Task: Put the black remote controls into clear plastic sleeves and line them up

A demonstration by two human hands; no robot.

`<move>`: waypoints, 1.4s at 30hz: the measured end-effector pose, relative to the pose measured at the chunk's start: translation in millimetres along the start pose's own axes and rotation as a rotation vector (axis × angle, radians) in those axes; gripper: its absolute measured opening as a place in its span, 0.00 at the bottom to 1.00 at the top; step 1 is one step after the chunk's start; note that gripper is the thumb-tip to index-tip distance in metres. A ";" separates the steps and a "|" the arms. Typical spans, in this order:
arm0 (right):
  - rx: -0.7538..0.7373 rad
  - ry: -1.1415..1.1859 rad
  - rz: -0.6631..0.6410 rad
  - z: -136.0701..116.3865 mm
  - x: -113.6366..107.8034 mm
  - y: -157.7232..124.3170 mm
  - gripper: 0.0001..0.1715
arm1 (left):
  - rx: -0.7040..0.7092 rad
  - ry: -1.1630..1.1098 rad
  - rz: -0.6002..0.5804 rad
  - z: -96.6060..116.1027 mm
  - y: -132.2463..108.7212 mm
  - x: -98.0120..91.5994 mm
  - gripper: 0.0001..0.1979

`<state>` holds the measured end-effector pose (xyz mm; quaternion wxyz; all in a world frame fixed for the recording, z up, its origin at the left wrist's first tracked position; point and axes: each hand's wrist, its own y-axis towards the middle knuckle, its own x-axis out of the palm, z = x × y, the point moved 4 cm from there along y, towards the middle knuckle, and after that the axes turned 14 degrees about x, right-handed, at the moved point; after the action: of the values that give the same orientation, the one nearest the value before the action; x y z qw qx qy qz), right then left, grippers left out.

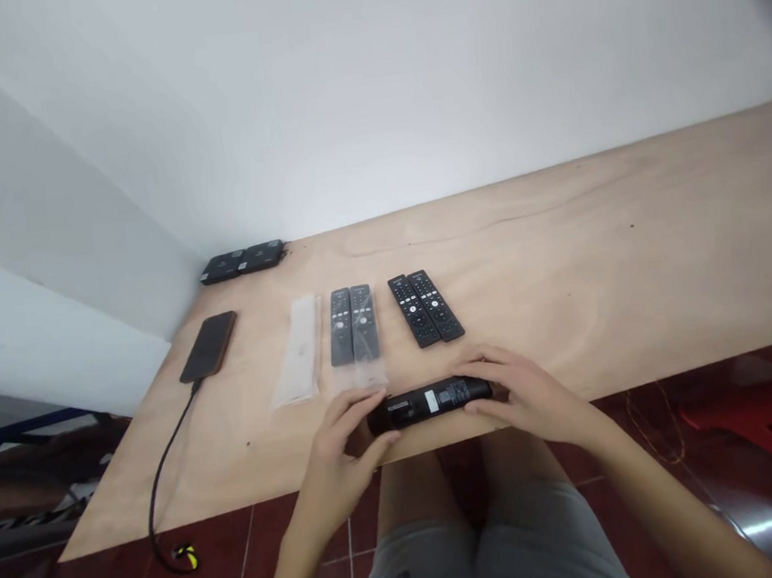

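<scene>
A black remote control (416, 405) lies crosswise near the table's front edge, its back with a white label facing up. My left hand (343, 441) grips its left end between thumb and fingers. Around the right end my right hand (510, 386) is closed in the same way. Just beyond are two black remotes (426, 308) side by side, buttons up. To their left, two more remotes (352, 325) sit in clear plastic wrapping. Beside those is a flat whitish plastic sleeve (299, 349).
A smartphone (208, 346) with a black cable (166, 459) rests on the left of the wooden table (598, 276); the cable hangs over the edge. Two black boxes (241, 261) stand at the back left against the white wall (365, 89). A red stool (764, 415) is at the lower right.
</scene>
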<state>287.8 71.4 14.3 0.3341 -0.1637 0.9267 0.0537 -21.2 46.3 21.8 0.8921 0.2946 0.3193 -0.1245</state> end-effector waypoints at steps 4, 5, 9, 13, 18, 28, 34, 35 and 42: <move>-0.024 0.004 -0.006 0.0 -0.3 -0.2 0.26 | 0.104 0.107 -0.021 9.0 11.7 15.3 0.20; -0.032 0.004 -0.010 -0.2 -0.7 -0.4 0.27 | 0.126 0.114 -0.027 10.2 13.0 18.5 0.18; -0.050 -0.001 -0.032 -0.6 -1.9 -1.2 0.28 | 0.182 0.112 -0.031 12.7 13.3 26.4 0.16; -0.048 -0.017 -0.032 -1.4 -1.8 -1.3 0.27 | 0.215 0.104 -0.017 12.6 13.0 30.7 0.17; -0.071 -0.029 -0.014 -5.4 -0.5 -1.4 0.27 | 0.183 0.113 -0.030 13.7 14.8 35.0 0.17; -0.001 0.146 0.012 -6.3 -9.3 -1.5 0.16 | 0.070 0.512 0.306 -21.4 -5.2 -51.3 0.16; 0.028 0.109 0.072 -3.0 -4.7 1.8 0.20 | 0.009 0.813 0.194 -67.1 -12.6 -88.2 0.10; 0.028 0.098 0.089 -1.2 -3.8 1.9 0.18 | 0.012 0.798 0.184 -66.9 -12.1 -87.7 0.10; -0.030 -0.121 0.142 2.7 0.7 -1.0 0.33 | -0.024 0.580 0.229 -11.7 -7.5 -46.2 0.06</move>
<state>289.2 70.8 11.8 0.3823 -0.0991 0.9132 0.1011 -65.4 49.0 40.9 0.7755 0.3414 0.5265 0.0698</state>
